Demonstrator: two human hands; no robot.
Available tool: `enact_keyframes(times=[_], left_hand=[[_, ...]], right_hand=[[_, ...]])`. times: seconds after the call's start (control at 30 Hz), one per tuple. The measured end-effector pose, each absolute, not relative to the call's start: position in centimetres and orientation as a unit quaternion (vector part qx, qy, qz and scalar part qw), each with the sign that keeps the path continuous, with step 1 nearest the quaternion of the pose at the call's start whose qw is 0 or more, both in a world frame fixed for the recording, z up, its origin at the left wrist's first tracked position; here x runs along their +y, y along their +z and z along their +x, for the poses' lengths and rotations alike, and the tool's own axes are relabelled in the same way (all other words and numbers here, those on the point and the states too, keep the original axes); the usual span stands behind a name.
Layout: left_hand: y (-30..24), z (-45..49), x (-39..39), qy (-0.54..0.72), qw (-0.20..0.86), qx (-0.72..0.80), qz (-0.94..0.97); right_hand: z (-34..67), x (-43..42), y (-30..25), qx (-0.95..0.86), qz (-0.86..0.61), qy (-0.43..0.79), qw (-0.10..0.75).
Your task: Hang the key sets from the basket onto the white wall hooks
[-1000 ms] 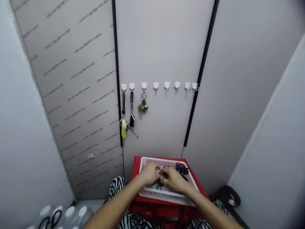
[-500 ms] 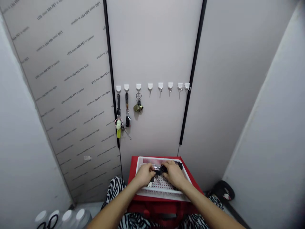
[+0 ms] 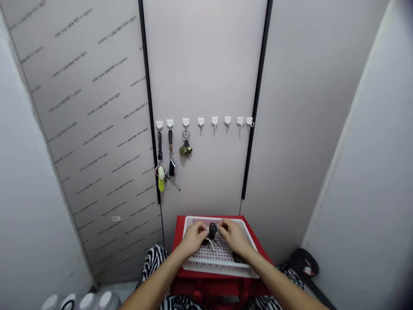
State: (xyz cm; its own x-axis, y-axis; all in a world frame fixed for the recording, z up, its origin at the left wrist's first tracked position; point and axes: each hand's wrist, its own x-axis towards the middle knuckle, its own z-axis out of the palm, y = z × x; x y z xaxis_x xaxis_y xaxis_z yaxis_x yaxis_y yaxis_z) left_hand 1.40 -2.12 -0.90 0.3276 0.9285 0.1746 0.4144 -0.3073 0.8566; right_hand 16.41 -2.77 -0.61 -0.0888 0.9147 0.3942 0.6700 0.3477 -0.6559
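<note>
Over the white plastic basket (image 3: 209,267), a bunch of keys (image 3: 212,230) with a black fob or tag is held up between my two hands. My left hand (image 3: 194,237) pinches it from the left, with silver key blades hanging below. From the other side, the fingertips of my right hand (image 3: 235,236) close on its edge. Something dark lies in the basket under my right wrist, mostly hidden. On the wall ahead hang a key set with a dark strap and yellow-green tag (image 3: 161,184), a car key on a strap (image 3: 172,167) and a keyring with brass-coloured pieces (image 3: 185,148).
A row of white hooks (image 3: 214,121) runs along the wall panel. The basket stands on a red stool or box (image 3: 179,232) between my knees. White-capped bottles (image 3: 106,299) are at lower left, and a black item (image 3: 303,262) lies on the floor at right.
My hands have drawn slightly apart and the black fob now stands up between them. Dark items seen near my right fingers are no longer visible there. The view has tilted slightly.
</note>
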Motion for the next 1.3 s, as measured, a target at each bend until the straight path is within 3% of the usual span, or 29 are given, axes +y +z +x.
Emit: enact_keyframes(times=[0.13,0.33,0.5,0.77,0.93,1.1,1.3], left_hand=[[-0.8,1.6,-2.1,0.354,0.365,0.452,0.733],[-0.9,1.7,-1.8,0.387,0.460,0.373,0.707],[-1.1,1.6,-1.5,0.415,0.440,0.407,0.684],[-0.8,1.5,-1.7,0.447,0.459,0.434,0.634],[-1.1,1.6,-1.6,0.456,0.466,0.425,0.628],[-1.4,2.0,-1.6,0.391,0.541,0.326,0.670],[-1.8,1.9,-1.2,0.423,0.523,0.395,0.625]], right_hand=[[16.4,-2.3,1.0,-0.677,-0.552,0.243,0.422],[14.9,-2.1,1.9,-0.672,-0.499,0.277,0.472],[14.8,-1.9,1.4,-0.624,-0.502,0.319,0.507],[15.0,-2.3,0.2,-0.647,-0.491,0.359,0.460],[14.4,-3.0,-0.9,-0.614,-0.476,0.468,0.421],[14.0,-3.4,-0.4,-0.524,-0.448,0.530,0.494],[14.2,-3.0,-0.1,-0.485,-0.453,0.524,0.534]])
